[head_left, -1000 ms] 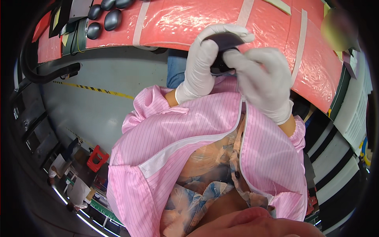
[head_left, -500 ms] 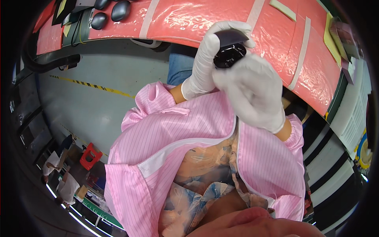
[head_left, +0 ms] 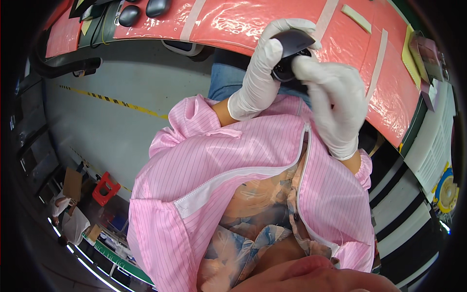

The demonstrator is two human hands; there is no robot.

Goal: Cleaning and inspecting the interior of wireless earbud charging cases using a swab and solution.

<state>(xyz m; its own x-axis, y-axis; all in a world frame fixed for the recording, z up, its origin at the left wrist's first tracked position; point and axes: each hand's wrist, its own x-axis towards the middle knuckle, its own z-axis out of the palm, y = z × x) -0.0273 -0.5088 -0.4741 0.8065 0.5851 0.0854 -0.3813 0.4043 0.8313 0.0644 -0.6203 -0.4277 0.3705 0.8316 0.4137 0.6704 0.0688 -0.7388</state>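
In my gloved left hand (head_left: 265,70) I hold a dark, rounded, glossy case (head_left: 294,41), its lid tilted up from a shiny black inner side. The fingers wrap around its left and far edges, above the near edge of the red-covered table. My gloved right hand (head_left: 338,95) reaches in from the right. Its thumb and fingertips are pinched together at the inner side of the case and cover part of it. Whether they grip a small piece there is hidden.
On the red-covered table (head_left: 233,24), similar dark rounded cases (head_left: 130,16) lie at the far left. Pale tape strips (head_left: 193,19) cross the cover. A pale flat strip (head_left: 356,18) lies at the far right. A black curved bar (head_left: 73,68) juts in at left; a red stool (head_left: 105,189) stands behind.
My right hand has moved from beside the case to its inner side, fingertips now on it. The case appears slightly farther right and up, turned so its outer lid shows more.
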